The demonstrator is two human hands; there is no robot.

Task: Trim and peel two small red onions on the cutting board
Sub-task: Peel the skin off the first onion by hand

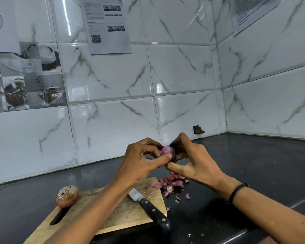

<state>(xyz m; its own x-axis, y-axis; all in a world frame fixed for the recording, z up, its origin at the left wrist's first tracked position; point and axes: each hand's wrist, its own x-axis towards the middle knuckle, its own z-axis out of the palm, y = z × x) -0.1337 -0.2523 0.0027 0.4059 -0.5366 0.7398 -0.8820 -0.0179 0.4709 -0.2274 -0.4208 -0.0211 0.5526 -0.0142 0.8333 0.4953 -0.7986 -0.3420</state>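
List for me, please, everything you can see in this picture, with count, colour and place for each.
onion in the hands: one, purple, partly peeled, held above the counter
onion on the board: one, brown-red, skin on, at the board's left corner
cutting board: one, light wood, on the counter, lower left
knife: one, black handle, lying on the board, handle over its right edge
onion peels: a scatter, pink, mostly on the counter right of the board
counter: one, black
wall tiles: white marbled, behind the counter
printed sheets: several, white, stuck to the tiles
wristband: one, black, on the right wrist
left hand: fingers on the onion
right hand: fingers on the onion
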